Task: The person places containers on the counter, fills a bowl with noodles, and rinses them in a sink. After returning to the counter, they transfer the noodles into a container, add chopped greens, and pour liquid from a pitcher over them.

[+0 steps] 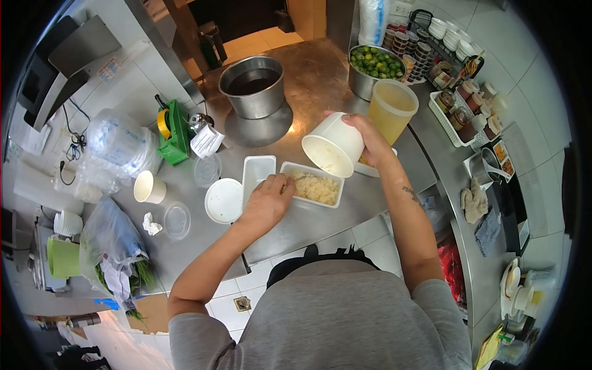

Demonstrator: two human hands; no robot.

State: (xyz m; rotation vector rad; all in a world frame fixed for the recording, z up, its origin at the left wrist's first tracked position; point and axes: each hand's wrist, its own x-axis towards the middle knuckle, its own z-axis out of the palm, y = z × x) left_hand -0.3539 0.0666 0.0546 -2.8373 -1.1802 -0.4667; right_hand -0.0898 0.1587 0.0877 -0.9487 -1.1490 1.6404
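Observation:
My right hand [370, 139] holds a white paper tub [336, 142] from its right side, tipped so its mouth faces down and toward me. Some pale grains stick inside its mouth. Just below stands a white rectangular container [339, 192] with cooked rice [317, 188] in it. My left hand [271, 196] has its fingers curled over that container's left edge; the fingertips are partly hidden. Beside it, to the left, sits a second white rectangular container [259, 163] with a bare inside. A round white lid [224, 201] lies left of my left hand.
A steel pot of dark liquid [251, 86] stands at the back, near a pot of green citrus [375, 64] and a jug of yellow liquid [392, 108]. At left are a paper cup [150, 187], clear lid [177, 221] and green tape dispenser [175, 135].

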